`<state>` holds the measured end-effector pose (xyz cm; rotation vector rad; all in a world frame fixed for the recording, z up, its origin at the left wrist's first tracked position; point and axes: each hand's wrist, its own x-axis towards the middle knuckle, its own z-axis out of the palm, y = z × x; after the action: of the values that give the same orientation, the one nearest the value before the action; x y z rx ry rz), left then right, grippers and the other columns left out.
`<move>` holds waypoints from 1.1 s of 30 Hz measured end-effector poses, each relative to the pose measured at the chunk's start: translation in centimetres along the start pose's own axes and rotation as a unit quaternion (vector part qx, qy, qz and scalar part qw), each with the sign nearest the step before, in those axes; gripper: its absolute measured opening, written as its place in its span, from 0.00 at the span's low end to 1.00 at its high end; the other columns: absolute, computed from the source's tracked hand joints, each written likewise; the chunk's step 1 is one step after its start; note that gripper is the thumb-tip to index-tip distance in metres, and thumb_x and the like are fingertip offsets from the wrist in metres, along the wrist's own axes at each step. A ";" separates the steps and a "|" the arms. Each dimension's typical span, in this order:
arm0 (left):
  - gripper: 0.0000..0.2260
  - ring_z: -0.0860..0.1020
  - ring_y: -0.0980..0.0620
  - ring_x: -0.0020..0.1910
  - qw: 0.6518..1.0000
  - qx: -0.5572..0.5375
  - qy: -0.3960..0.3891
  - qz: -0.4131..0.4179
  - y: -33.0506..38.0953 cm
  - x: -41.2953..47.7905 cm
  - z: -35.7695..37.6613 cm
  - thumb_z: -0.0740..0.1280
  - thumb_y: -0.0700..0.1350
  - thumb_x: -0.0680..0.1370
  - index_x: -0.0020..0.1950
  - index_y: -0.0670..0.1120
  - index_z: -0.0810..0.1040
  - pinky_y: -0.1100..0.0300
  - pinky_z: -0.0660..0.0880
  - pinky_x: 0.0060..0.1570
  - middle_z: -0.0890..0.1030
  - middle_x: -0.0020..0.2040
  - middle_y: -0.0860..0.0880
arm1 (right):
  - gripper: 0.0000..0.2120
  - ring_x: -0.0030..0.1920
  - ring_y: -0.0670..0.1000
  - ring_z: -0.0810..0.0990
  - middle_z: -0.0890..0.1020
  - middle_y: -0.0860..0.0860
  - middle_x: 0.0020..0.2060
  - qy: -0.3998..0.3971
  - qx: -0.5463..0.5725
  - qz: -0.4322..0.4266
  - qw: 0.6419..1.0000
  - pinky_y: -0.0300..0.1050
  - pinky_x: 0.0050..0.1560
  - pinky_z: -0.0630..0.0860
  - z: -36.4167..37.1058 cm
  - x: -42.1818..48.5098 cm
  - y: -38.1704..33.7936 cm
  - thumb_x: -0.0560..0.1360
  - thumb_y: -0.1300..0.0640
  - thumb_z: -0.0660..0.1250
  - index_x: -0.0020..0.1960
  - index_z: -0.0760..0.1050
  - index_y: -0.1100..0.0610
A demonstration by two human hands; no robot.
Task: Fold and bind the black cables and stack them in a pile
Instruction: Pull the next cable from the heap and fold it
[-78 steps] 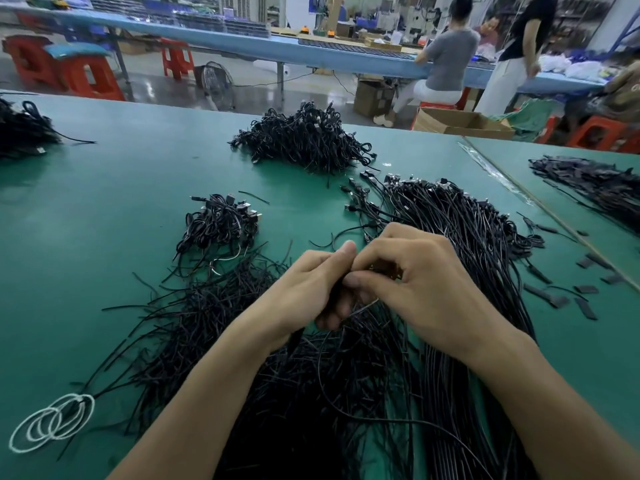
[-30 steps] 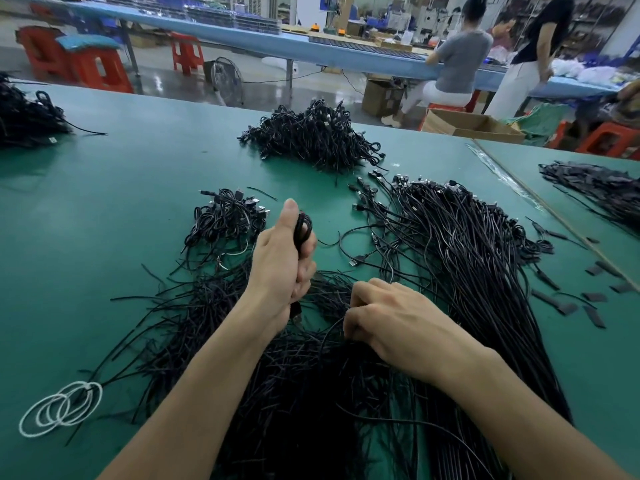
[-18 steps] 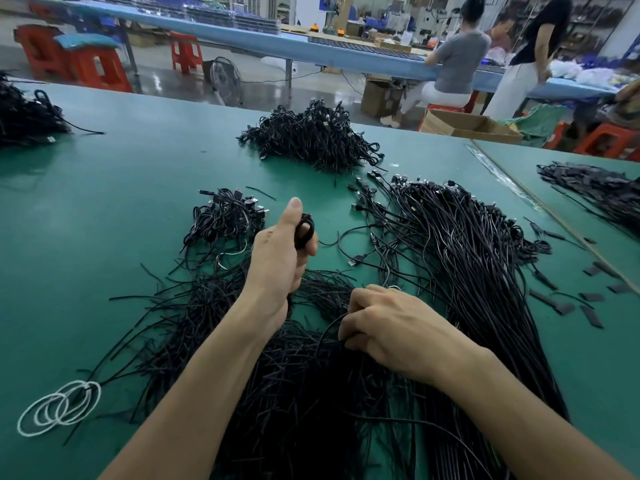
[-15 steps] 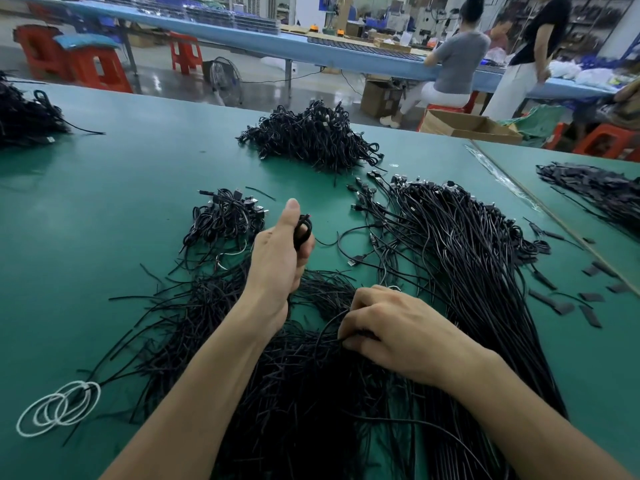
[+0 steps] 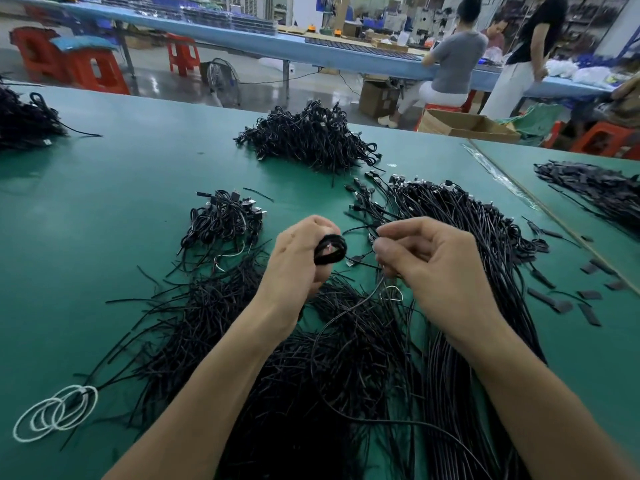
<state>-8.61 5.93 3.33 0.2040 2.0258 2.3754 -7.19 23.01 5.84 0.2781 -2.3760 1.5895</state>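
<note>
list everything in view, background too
green table mat: one, green, under everything
coiled black cable: one, black, in left hand
thin black wire: one, black, hanging from right hand
small pile of bound black cables: one, black, left of hands
large pile of bound black cables: one, black, far centre
long loose black cables: one bundle, black, right of hands
short black ties: one heap, black, under forearms
white wire loops: one cluster, white, near left
flat black strips: several, black, far right
red plastic stools: several, red, background left
left hand: one, grips the coil
right hand: one, pinches the wire
</note>
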 end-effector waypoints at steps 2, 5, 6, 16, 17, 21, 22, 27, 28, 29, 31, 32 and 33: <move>0.10 0.58 0.59 0.19 0.999 -0.016 -0.038 0.013 0.1 -0.2 0.3 0.56 0.47 0.71 0.47 0.45 0.73 0.67 0.56 0.19 0.66 0.22 0.55 | 0.04 0.35 0.47 0.84 0.85 0.48 0.35 0.023 0.019 -0.003 1.000 0.44 0.41 0.82 1.1 0.2 -0.8 0.74 0.60 0.75 0.45 0.82 0.52; 0.12 0.62 0.60 0.20 0.998 -0.029 -0.045 0.043 0.0 -0.4 0.6 0.58 0.47 0.73 0.52 0.47 0.78 0.67 0.58 0.20 0.69 0.23 0.55 | 0.05 0.34 0.40 0.81 0.83 0.43 0.33 -0.009 -0.060 -0.059 0.996 0.33 0.38 0.76 2.5 -0.2 -1.7 0.74 0.62 0.74 0.44 0.84 0.52; 0.12 0.62 0.59 0.20 0.997 -0.035 -0.036 0.052 0.0 -0.4 0.7 0.58 0.48 0.75 0.51 0.48 0.80 0.68 0.58 0.21 0.69 0.23 0.56 | 0.07 0.34 0.39 0.79 0.82 0.40 0.33 -0.025 -0.088 -0.081 0.993 0.29 0.38 0.73 2.7 -0.4 -1.9 0.74 0.63 0.73 0.45 0.84 0.52; 0.27 0.57 0.56 0.18 0.994 -0.101 -0.004 0.043 -0.1 -0.4 0.8 0.50 0.56 0.86 0.45 0.49 0.86 0.67 0.57 0.23 0.64 0.20 0.54 | 0.06 0.31 0.37 0.77 0.79 0.33 0.30 -0.035 -0.114 -0.056 0.991 0.28 0.33 0.69 2.5 -1.5 -2.7 0.75 0.62 0.72 0.45 0.82 0.52; 0.27 0.56 0.55 0.19 0.993 -0.106 -0.004 0.043 -0.2 -0.4 0.7 0.50 0.57 0.85 0.46 0.48 0.86 0.67 0.57 0.23 0.63 0.20 0.54 | 0.05 0.31 0.38 0.77 0.80 0.34 0.30 -0.032 -0.121 -0.045 0.991 0.28 0.32 0.69 2.6 -1.6 -2.7 0.75 0.61 0.72 0.45 0.82 0.51; 0.30 0.58 0.57 0.17 0.994 -0.099 0.032 0.039 -0.3 -0.3 1.1 0.50 0.58 0.85 0.35 0.50 0.85 0.68 0.57 0.22 0.66 0.19 0.55 | 0.06 0.38 0.41 0.78 0.80 0.39 0.36 -0.026 -0.203 -0.074 0.976 0.33 0.40 0.71 3.4 -2.2 -3.0 0.78 0.60 0.68 0.44 0.80 0.51; 0.31 0.59 0.58 0.16 0.994 -0.092 0.050 0.036 -0.4 -0.3 1.3 0.51 0.58 0.85 0.30 0.50 0.82 0.68 0.57 0.21 0.67 0.19 0.55 | 0.05 0.41 0.43 0.77 0.78 0.40 0.39 -0.028 -0.263 -0.107 0.958 0.36 0.42 0.72 3.5 -2.5 -3.1 0.78 0.59 0.67 0.45 0.79 0.52; 0.27 0.59 0.55 0.22 0.993 -0.007 0.070 0.091 -1.4 0.0 1.3 0.56 0.60 0.83 0.27 0.49 0.65 0.62 0.56 0.24 0.65 0.23 0.55 | 0.07 0.43 0.51 0.76 0.77 0.48 0.40 -0.057 -0.469 -0.221 0.853 0.45 0.43 0.76 3.1 -3.1 -3.5 0.73 0.64 0.73 0.45 0.78 0.55; 0.26 0.59 0.55 0.23 0.993 0.009 0.059 0.099 -1.6 0.0 1.3 0.56 0.59 0.83 0.27 0.50 0.64 0.61 0.56 0.25 0.64 0.23 0.55 | 0.07 0.42 0.52 0.76 0.77 0.49 0.40 -0.065 -0.483 -0.237 0.841 0.46 0.43 0.76 3.0 -3.1 -3.6 0.72 0.65 0.74 0.45 0.78 0.55; 0.26 0.58 0.55 0.23 0.994 0.016 0.046 0.097 -1.8 0.1 1.2 0.56 0.58 0.84 0.27 0.49 0.64 0.61 0.55 0.25 0.64 0.24 0.55 | 0.08 0.42 0.53 0.76 0.78 0.50 0.39 -0.072 -0.496 -0.255 0.827 0.47 0.42 0.75 2.9 -3.2 -3.7 0.70 0.65 0.74 0.45 0.79 0.56; 0.27 0.55 0.53 0.25 0.999 -0.005 0.006 0.051 -2.1 0.0 1.1 0.58 0.57 0.84 0.30 0.42 0.66 0.62 0.54 0.23 0.62 0.25 0.52 | 0.07 0.42 0.55 0.75 0.78 0.52 0.40 -0.085 -0.518 -0.297 0.798 0.48 0.42 0.72 2.7 -3.0 -3.9 0.69 0.67 0.72 0.45 0.79 0.58; 0.26 0.54 0.51 0.26 0.999 -0.025 -0.026 0.010 -2.3 0.0 1.0 0.59 0.56 0.84 0.33 0.39 0.67 0.63 0.54 0.22 0.61 0.26 0.50 | 0.06 0.44 0.55 0.76 0.78 0.53 0.42 -0.099 -0.526 -0.315 0.783 0.49 0.44 0.71 2.4 -2.8 -4.1 0.69 0.66 0.69 0.45 0.78 0.59; 0.24 0.52 0.50 0.26 0.997 -0.040 -0.060 -0.035 -2.4 -0.1 0.9 0.59 0.54 0.85 0.35 0.39 0.68 0.64 0.53 0.22 0.60 0.27 0.49 | 0.05 0.46 0.56 0.76 0.78 0.53 0.44 -0.123 -0.531 -0.329 0.771 0.49 0.46 0.71 2.0 -2.5 -4.3 0.71 0.65 0.65 0.45 0.78 0.59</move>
<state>-8.62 7.23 1.12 0.2634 1.8523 2.3362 -3.81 19.52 8.02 0.9335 -2.4926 -0.1879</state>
